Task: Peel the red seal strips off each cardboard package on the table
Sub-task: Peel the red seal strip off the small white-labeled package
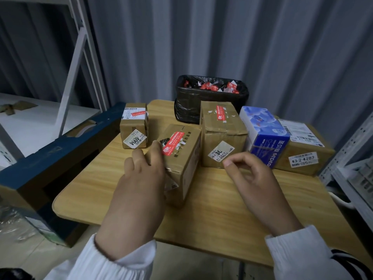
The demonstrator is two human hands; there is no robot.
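Note:
A cardboard package [184,168] lies near the middle of the wooden table [212,209], with a red seal strip [173,142] across its top. My left hand [139,186] grips that package at its left corner, thumb touching the strip's near end. My right hand [256,182] hovers to the right, fingers loosely curled and holding nothing. A taller package [222,136] behind carries a red strip [220,112]. A small package [133,126] at the back left has a red strip [138,114] on top.
A black-lined bin [210,98] at the table's back holds several peeled red strips. A blue-and-white box [264,136] leans on another cardboard package [302,150] at the right. A dark blue carton [50,162] stands left of the table; metal shelving sits at the right edge.

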